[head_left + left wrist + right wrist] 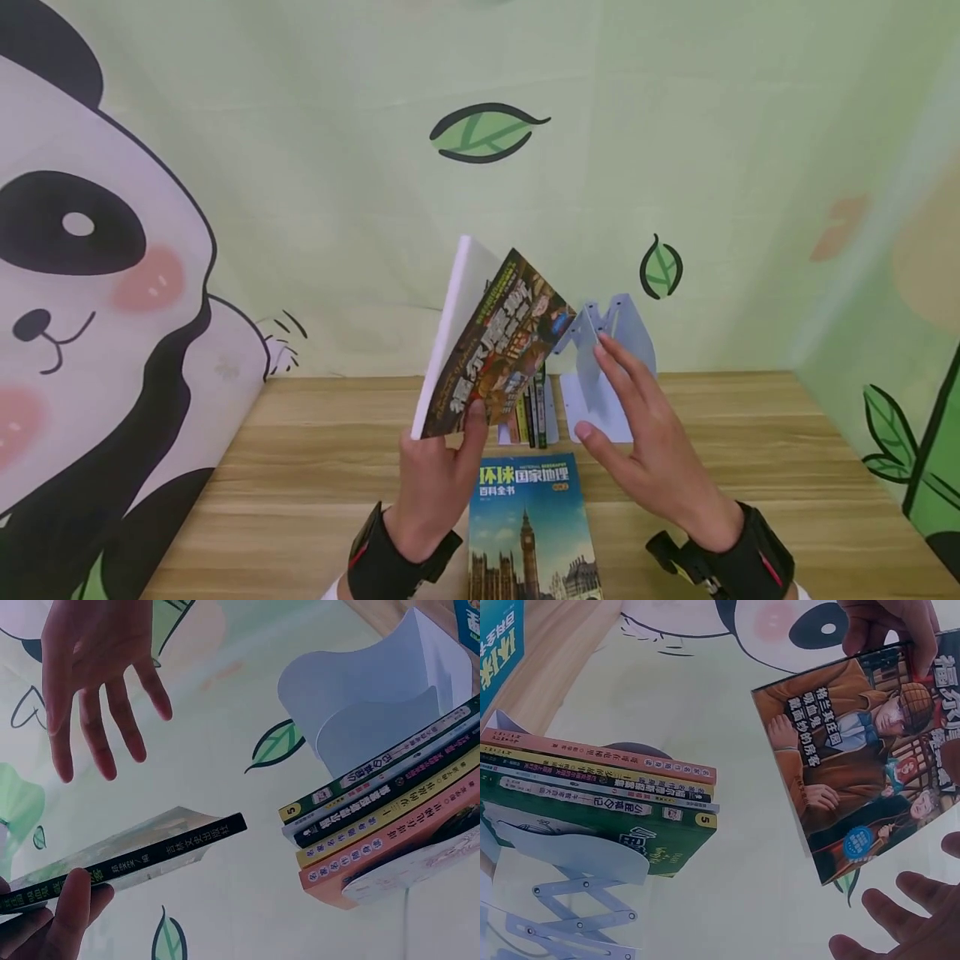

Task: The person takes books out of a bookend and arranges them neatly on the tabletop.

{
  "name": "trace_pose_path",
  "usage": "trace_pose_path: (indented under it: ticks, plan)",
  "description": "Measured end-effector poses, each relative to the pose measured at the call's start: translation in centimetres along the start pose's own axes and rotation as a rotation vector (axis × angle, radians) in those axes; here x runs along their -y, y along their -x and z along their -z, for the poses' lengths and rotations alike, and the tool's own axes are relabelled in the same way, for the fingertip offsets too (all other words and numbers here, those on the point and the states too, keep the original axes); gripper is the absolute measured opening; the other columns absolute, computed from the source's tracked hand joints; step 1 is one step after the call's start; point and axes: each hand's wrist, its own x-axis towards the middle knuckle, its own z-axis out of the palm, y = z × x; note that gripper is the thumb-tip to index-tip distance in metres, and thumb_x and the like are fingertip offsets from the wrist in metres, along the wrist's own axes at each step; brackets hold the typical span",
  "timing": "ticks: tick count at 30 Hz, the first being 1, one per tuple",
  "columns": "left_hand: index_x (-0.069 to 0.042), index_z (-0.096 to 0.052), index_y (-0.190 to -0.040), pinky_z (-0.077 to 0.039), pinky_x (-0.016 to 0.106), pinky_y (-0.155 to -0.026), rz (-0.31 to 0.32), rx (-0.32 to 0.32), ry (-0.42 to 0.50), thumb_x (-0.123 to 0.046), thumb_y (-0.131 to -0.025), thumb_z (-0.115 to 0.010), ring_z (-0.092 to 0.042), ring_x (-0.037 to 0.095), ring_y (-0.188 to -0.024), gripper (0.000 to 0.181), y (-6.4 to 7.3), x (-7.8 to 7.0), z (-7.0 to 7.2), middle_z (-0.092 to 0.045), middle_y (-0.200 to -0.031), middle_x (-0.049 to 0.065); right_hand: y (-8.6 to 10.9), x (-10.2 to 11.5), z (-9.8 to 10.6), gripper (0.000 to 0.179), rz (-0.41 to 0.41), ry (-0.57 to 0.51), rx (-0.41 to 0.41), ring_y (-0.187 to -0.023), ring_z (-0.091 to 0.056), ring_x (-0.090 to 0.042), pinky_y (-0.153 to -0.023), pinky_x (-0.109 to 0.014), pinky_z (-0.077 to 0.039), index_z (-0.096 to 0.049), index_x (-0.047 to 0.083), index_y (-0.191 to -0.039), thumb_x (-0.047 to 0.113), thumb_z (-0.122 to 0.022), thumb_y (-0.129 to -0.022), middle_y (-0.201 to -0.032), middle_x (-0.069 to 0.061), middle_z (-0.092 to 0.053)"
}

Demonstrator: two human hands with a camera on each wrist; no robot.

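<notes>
My left hand (438,487) grips a thin paperback book (498,350) by its lower edge, with the thumb across its dark illustrated cover. The book is raised and tilted above the table, and in the left wrist view its black spine (165,859) shows. Fingers spread, my right hand (660,450) hovers to the right of the book and holds nothing. Behind the hands stands a pale blue folding book rack (600,408). Several upright books (615,776) stand in it, partly hidden in the head view by the held paperback.
A large blue book (532,521) with a clock tower on its cover lies flat at the front of the wooden table (300,483). Behind the table hangs a pale green cloth backdrop (337,167) with a panda and leaves.
</notes>
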Motion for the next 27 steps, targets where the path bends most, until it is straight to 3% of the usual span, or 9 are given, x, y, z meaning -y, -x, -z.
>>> trace_pose_path:
  ticks: [5,9,12,15,17,21,25,27]
  plan:
    - [-0.009,-0.037,-0.150,-0.054,0.020,-0.082,-0.005,0.045,-0.035,-0.002,-0.097,-0.057,-0.069,0.021,-0.109,0.057,-0.1,-2.1,0.7,-0.062,-0.133,0.015,0.0,0.0,0.1,0.070,0.006,0.005,-0.044,-0.137,-0.039,-0.031,-0.095,-0.033,-0.048,-0.029,0.007,-0.154,0.040,-0.055,-0.099,-0.161,-0.012,-0.027]
    - [-0.007,-0.042,-0.147,-0.054,0.018,-0.082,-0.011,0.080,-0.042,0.003,-0.094,-0.059,-0.071,0.022,-0.103,0.056,0.4,-2.9,0.9,-0.066,-0.125,0.018,-0.1,0.0,0.0,0.072,0.015,-0.030,-0.103,-0.136,-0.040,-0.033,-0.099,-0.022,-0.042,-0.027,0.004,-0.154,0.048,-0.048,-0.101,-0.161,-0.013,-0.027]
    - [-0.007,-0.044,-0.145,-0.053,0.017,-0.081,0.000,0.111,-0.028,0.003,-0.095,-0.058,-0.071,0.020,-0.101,0.053,1.0,-3.1,1.1,-0.068,-0.122,0.017,-0.2,0.0,-0.1,0.077,0.018,-0.043,-0.141,-0.140,-0.037,-0.033,-0.108,-0.035,-0.040,-0.025,0.001,-0.154,0.052,-0.046,-0.100,-0.160,-0.014,-0.027]
    - [-0.005,-0.049,-0.142,-0.050,0.014,-0.073,-0.014,0.129,-0.003,0.003,-0.095,-0.058,-0.072,0.015,-0.091,0.049,1.7,-3.0,1.2,-0.071,-0.114,0.015,0.0,0.1,0.1,0.078,-0.004,-0.052,-0.138,-0.142,-0.035,-0.033,-0.102,-0.059,-0.041,-0.021,0.000,-0.154,0.046,-0.051,-0.100,-0.161,-0.013,-0.026]
    - [-0.003,-0.054,-0.136,-0.046,0.013,-0.066,-0.044,0.133,0.018,0.004,-0.093,-0.059,-0.070,0.010,-0.078,0.044,2.0,-2.8,1.3,-0.073,-0.101,0.012,0.1,0.2,0.2,0.077,-0.033,-0.066,-0.117,-0.144,-0.033,-0.032,-0.100,-0.067,-0.038,-0.019,0.002,-0.155,0.038,-0.057,-0.099,-0.162,-0.011,-0.024]
    - [-0.003,-0.058,-0.130,-0.038,0.012,-0.060,-0.097,0.159,0.033,0.003,-0.093,-0.060,-0.058,0.001,-0.063,0.038,2.4,-2.7,1.4,-0.070,-0.083,0.002,0.5,0.4,0.4,0.081,-0.077,-0.078,-0.089,-0.146,-0.029,-0.031,-0.104,-0.069,-0.033,-0.017,0.005,-0.156,0.022,-0.065,-0.094,-0.163,-0.009,-0.023]
    - [-0.004,-0.057,-0.134,-0.038,0.012,-0.060,-0.115,0.184,0.048,0.002,-0.094,-0.059,-0.058,0.001,-0.064,0.041,2.6,-2.7,1.4,-0.070,-0.084,0.002,0.7,0.6,0.5,0.077,-0.067,-0.069,-0.094,-0.147,-0.029,-0.026,-0.107,-0.066,-0.033,-0.019,0.004,-0.156,0.028,-0.062,-0.097,-0.162,-0.010,-0.025]
    - [-0.003,-0.056,-0.135,-0.040,0.012,-0.060,-0.117,0.189,0.065,0.003,-0.093,-0.060,-0.063,0.004,-0.067,0.042,2.6,-2.6,1.4,-0.072,-0.087,0.004,0.7,0.6,0.5,0.073,-0.044,-0.059,-0.104,-0.147,-0.030,-0.023,-0.110,-0.058,-0.034,-0.021,0.002,-0.155,0.035,-0.057,-0.100,-0.161,-0.011,-0.027]
